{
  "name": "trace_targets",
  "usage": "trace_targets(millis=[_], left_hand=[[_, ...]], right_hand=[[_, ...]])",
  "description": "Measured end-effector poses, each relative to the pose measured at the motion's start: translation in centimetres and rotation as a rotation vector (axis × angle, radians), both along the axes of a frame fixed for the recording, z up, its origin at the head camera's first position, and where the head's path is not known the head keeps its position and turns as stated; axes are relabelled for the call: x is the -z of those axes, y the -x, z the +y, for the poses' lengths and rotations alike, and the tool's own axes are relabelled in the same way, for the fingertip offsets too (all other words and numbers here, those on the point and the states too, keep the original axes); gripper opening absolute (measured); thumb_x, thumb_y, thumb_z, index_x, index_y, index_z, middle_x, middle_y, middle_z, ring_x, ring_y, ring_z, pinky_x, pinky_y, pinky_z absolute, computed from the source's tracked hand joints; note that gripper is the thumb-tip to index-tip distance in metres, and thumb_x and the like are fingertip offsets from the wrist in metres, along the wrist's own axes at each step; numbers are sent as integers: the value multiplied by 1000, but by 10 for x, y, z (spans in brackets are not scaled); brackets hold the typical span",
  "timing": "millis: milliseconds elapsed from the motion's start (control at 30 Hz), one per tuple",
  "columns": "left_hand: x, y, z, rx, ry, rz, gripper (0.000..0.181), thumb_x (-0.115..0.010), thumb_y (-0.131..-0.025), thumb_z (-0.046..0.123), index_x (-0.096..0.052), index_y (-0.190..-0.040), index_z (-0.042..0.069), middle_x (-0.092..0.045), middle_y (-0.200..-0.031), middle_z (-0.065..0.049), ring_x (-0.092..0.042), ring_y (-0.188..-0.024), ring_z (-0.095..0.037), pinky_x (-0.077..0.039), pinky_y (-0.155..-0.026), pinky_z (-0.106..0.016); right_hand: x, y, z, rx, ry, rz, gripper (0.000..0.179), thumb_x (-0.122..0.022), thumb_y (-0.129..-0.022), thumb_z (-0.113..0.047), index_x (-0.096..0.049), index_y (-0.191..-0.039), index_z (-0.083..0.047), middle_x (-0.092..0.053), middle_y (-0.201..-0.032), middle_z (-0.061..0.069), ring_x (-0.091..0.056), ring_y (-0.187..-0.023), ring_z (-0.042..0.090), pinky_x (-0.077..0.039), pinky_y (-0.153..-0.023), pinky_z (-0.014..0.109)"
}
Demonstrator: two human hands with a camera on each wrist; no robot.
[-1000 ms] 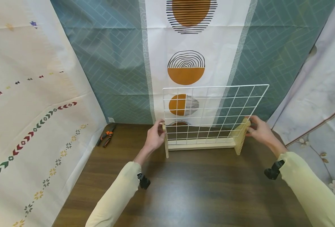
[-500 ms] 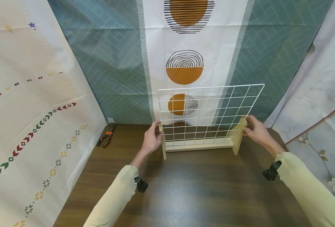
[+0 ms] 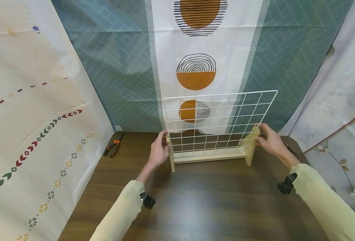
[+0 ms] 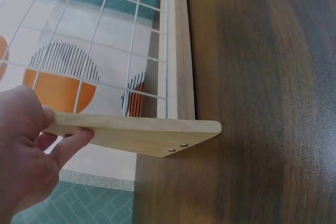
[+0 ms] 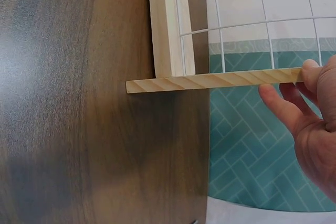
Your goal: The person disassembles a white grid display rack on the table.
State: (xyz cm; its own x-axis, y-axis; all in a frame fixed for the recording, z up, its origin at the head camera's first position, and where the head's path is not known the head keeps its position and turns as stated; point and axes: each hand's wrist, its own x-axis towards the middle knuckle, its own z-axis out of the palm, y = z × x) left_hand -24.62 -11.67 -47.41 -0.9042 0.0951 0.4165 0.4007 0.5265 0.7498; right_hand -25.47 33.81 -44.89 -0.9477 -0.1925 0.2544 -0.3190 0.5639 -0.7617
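Table (image 3: 195, 201) with upright grid rack (image 3: 213, 134) crosswise

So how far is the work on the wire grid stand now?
Done: the white wire grid stands upright in its wooden base on the table. In hand: the left hand and right hand each hold a wooden end piece. Left: apparently only letting go.

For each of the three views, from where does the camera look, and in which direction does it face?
Head: from above, forward and down at the rack on the table; both sleeves, left hand, right hand.
Left wrist: beside the rack's left end board; left hand only.
Right wrist: beside the right end board; right hand only.
All share the wire grid.
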Motion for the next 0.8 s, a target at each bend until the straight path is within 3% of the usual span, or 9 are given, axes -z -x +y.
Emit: trace_targets(millis=[267,800], left_hand=[[4,-9,-4,-17,2,21,55,-61,-84,-21,-47,-133,1,-62,-110,-21,-66,-92,-33,-55,-81,-44],[6,-16,-16,-42,1,20,55,-60,-84,-21,-46,-130,5,-60,-112,-18,-65,-96,-31,-54,-82,-43]], right_hand=[[0,-5,-5,1,-25,-15,50,-50,-95,16,-35,-142,8,-47,-125,38,-55,-111,58,-56,-74,49],[-1,-3,-17,-20,-32,14,49,-54,-94,16,-39,-139,8,-49,-125,37,-58,-106,56,-58,-70,43]])
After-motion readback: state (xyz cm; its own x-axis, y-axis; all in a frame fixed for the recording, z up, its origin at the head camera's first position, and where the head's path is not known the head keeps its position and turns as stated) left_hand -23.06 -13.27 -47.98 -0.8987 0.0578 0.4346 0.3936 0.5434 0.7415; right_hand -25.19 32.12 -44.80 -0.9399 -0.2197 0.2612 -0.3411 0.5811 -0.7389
